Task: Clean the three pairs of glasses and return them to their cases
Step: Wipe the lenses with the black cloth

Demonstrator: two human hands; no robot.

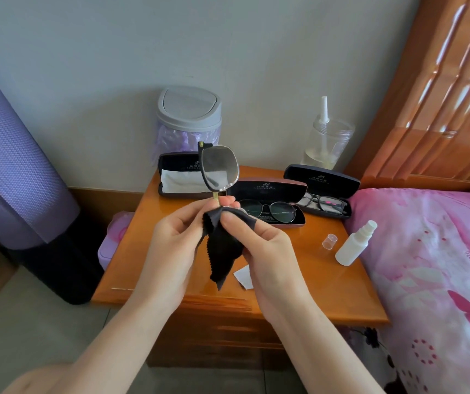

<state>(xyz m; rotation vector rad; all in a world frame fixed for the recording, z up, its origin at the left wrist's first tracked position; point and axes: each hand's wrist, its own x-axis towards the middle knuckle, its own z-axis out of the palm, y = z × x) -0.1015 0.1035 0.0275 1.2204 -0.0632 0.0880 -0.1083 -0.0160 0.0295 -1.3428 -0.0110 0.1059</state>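
Black cloth [222, 245] is bunched in my right hand [267, 243], thumb and fingers pinching it over the lower lens of the held glasses [219, 169] at frame centre. My left hand [176, 237] pinches the frame just above the cloth, at the gold bridge. I judge this to be the wiping step. The next move calls for shifting the cloth to the upper lens, then folding the arms and laying the pair in the empty case [179, 177], up and to the left. The cloth hides the lower lens. The arms are hard to make out. I cannot tell whether the round glasses [267, 210] and dark glasses [324, 204], lying in open cases to the right, are clean.
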